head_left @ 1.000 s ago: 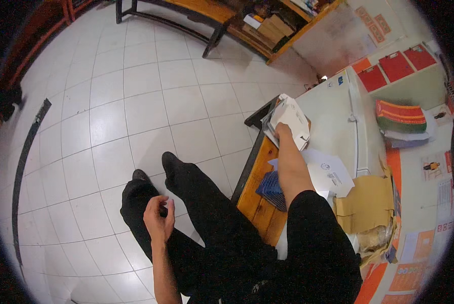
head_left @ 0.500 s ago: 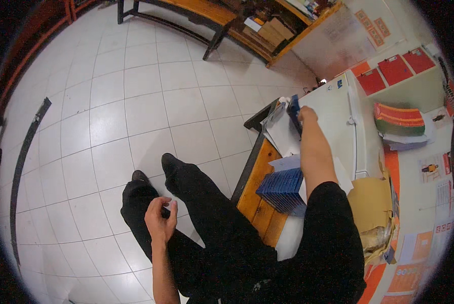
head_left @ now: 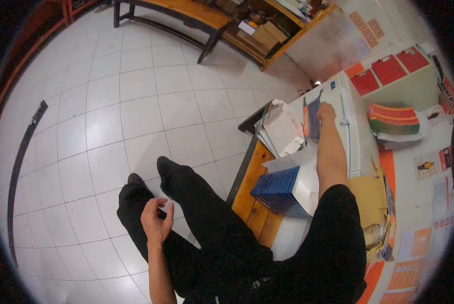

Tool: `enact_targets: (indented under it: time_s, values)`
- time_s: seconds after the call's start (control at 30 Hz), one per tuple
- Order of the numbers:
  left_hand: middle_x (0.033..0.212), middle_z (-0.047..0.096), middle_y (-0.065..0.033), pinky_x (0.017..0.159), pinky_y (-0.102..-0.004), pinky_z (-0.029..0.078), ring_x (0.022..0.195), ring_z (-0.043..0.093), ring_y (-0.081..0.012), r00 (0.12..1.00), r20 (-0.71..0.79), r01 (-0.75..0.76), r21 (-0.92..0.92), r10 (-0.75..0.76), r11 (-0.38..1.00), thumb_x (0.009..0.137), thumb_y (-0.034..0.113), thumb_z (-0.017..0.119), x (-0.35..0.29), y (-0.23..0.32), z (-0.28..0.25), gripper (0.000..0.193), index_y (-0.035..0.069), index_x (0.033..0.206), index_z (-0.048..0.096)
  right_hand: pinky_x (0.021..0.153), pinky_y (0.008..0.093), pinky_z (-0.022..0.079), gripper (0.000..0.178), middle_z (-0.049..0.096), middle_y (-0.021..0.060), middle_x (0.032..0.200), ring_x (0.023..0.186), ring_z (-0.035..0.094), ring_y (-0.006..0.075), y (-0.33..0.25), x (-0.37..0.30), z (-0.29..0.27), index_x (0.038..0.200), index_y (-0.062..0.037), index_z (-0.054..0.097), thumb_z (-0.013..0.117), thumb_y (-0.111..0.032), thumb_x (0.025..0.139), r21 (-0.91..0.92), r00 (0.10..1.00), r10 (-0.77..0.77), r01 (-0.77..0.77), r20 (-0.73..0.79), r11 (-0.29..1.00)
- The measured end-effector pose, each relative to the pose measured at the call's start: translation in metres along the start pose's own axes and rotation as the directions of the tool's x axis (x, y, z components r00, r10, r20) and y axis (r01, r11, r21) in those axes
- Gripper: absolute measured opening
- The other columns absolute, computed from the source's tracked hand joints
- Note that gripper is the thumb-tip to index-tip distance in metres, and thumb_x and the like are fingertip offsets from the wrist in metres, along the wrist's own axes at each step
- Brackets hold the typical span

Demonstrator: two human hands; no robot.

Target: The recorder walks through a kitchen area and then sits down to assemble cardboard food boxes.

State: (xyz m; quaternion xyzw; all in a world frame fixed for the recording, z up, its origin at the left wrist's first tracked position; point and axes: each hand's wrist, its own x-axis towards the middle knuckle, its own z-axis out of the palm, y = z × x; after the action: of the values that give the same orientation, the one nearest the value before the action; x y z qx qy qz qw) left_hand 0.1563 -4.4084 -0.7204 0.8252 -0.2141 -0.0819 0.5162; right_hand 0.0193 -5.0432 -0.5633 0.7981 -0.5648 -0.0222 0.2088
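Note:
My right hand point(head_left: 327, 111) reaches out to the right and grips the edge of a dark blue flat thing point(head_left: 314, 119). An orange strip shows along its left side; blur hides its exact kind. Just left of it lie white folded cartons point(head_left: 280, 129), stacked on the wooden bench point(head_left: 260, 215). Nearer to me on the same bench stands a row of thin blue boxes point(head_left: 277, 190), packed side by side, with white sheets around them. My left hand point(head_left: 157, 220) hovers over my left leg, fingers loosely curled, thumb apart, holding nothing visible.
A white fridge-like cabinet point(head_left: 356, 137) lies beyond my right hand. Brown paper packaging point(head_left: 369, 205) sits beside my right arm. A stack of red and green items point(head_left: 394, 120) and red folders point(head_left: 389, 70) are farther right. Across the tiled floor point(head_left: 135, 121) stands another bench point(head_left: 186, 12).
My right hand has moved rightward with the dark blue thing, away from the white cartons, which now show more fully. My left hand has hardly moved. The whole view has shifted slightly.

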Motion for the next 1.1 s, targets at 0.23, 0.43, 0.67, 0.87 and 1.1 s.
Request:
enact_targets:
  time_s: [0.23, 0.43, 0.67, 0.87, 1.1]
  values:
    - [0.079, 0.062, -0.0060, 0.058, -0.0250, 0.044, 0.067, 0.058, -0.0138, 0.997, 0.035, 0.081, -0.196, -0.075, 0.977, 0.078, 0.010, 0.074, -0.011, -0.011, 0.004, 0.017, 0.001, 0.088, 0.063, 0.080, 0.0457, 0.052, 0.021, 0.066, 0.0241, 0.099, 0.094, 0.064, 0.0387, -0.027, 0.006, -0.130, 0.094, -0.0017, 0.066, 0.054, -0.014, 0.082, -0.003, 0.941, -0.212, 0.219, -0.263, 0.976]
    - [0.097, 0.065, -0.0084, 0.077, -0.0266, 0.050, 0.085, 0.061, -0.0136, 0.998, -0.047, -0.045, -0.193, 0.036, 0.980, 0.081, 0.007, 0.073, -0.008, 0.072, -0.048, 0.025, 0.000, 0.102, 0.061, 0.075, 0.0422, 0.050, 0.019, 0.066, 0.0229, 0.086, 0.081, 0.064, 0.0368, -0.149, -0.148, -0.195, 0.082, 0.0012, 0.067, 0.052, -0.003, 0.071, 0.472, 0.586, -0.720, 0.787, -0.372, 0.398]
    - [0.138, 0.042, -0.0169, 0.105, -0.0492, 0.034, 0.129, 0.038, -0.0341, 0.870, 0.085, -0.417, 0.653, 0.486, 0.632, 0.073, 0.009, 0.074, -0.025, 0.168, -0.130, 0.058, 0.007, 0.126, 0.050, 0.081, 0.0390, 0.051, 0.031, 0.069, 0.0160, 0.097, 0.089, 0.067, 0.0304, -0.198, -0.348, -0.160, 0.098, -0.0068, 0.072, 0.053, 0.002, 0.075, 0.610, -0.030, -0.944, 0.756, -0.329, -0.237]
    - [0.095, 0.063, -0.0158, 0.089, -0.0429, 0.045, 0.095, 0.061, -0.0320, 0.868, 0.494, -0.292, 0.414, 0.057, 0.862, 0.086, 0.010, 0.061, -0.067, 0.104, -0.131, 0.019, 0.004, 0.103, 0.057, 0.101, 0.0480, 0.041, 0.024, 0.071, 0.0097, 0.101, 0.097, 0.067, 0.0275, -0.171, -0.393, -0.133, 0.102, -0.0108, 0.071, 0.060, -0.004, 0.082, 0.703, -0.050, -0.939, 0.650, -0.341, -0.290]
    - [0.074, 0.057, -0.0130, 0.066, -0.0359, 0.042, 0.068, 0.053, -0.0226, 0.838, 0.524, 0.152, 0.037, -0.149, 0.988, 0.100, 0.027, 0.045, -0.055, 0.115, -0.108, 0.027, 0.003, 0.095, 0.056, 0.107, 0.0545, 0.032, 0.013, 0.069, 0.0051, 0.094, 0.094, 0.065, 0.0210, -0.149, -0.423, -0.124, 0.094, -0.0105, 0.070, 0.070, -0.010, 0.081, 0.754, 0.107, -0.763, 0.292, -0.638, -0.589]
